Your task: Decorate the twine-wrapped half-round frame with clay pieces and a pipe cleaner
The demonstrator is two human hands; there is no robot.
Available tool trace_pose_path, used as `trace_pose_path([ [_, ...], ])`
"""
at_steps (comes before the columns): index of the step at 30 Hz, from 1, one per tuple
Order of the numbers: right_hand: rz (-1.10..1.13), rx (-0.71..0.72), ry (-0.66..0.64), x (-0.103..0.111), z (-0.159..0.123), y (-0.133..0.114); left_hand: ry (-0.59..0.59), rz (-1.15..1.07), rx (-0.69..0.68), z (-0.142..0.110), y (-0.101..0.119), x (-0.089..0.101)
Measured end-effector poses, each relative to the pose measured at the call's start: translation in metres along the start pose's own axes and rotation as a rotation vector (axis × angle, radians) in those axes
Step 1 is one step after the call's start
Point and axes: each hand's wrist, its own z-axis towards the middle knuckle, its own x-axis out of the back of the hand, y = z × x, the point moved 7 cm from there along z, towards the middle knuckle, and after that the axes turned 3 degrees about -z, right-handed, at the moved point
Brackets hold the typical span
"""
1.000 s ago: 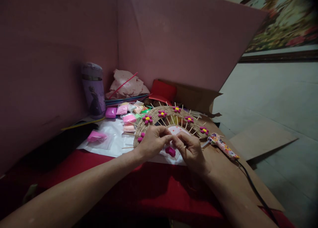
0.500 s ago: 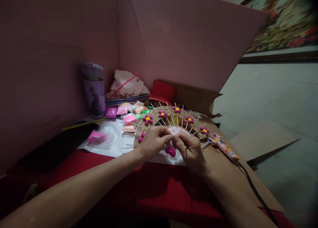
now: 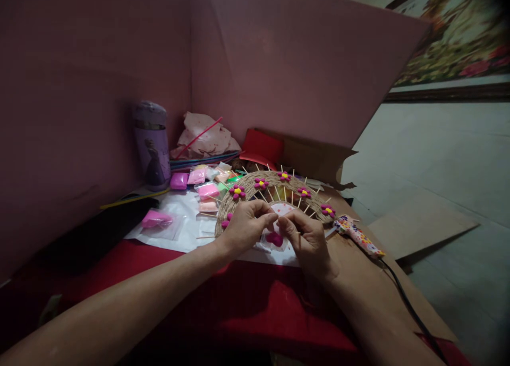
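My left hand (image 3: 245, 228) and my right hand (image 3: 305, 241) meet over the table, fingertips pinched together on a tiny bit of something I cannot make out. Just below them lies a lump of magenta clay (image 3: 274, 239) on white plastic. Behind the hands stands a half-round twine-wrapped frame (image 3: 274, 185) with wooden sticks fanning out and several magenta clay flowers with yellow centres (image 3: 237, 191) stuck on it.
Small bags of coloured clay (image 3: 207, 190) lie left of the frame on white plastic sheets (image 3: 183, 222). A purple tumbler (image 3: 151, 145) stands at the back left. A floral glue gun (image 3: 356, 233) with a black cord lies to the right. Pink cardboard walls (image 3: 279, 63) enclose the red-covered table (image 3: 239, 302).
The two hands have shifted slightly up and apart at the fingertips; the magenta clay lump now shows more between them. Nothing else moved.
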Motion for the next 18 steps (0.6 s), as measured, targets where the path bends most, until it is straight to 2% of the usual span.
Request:
trace_pose_path([
  [7,0.068,-0.047,0.0,0.0,-0.001,0.008,0.071,0.038,-0.031,0.001,0.004,0.006],
  [18,0.009,-0.067,0.084,0.003,0.001,0.012,0.066,0.055,-0.046,-0.001,0.005,0.004],
])
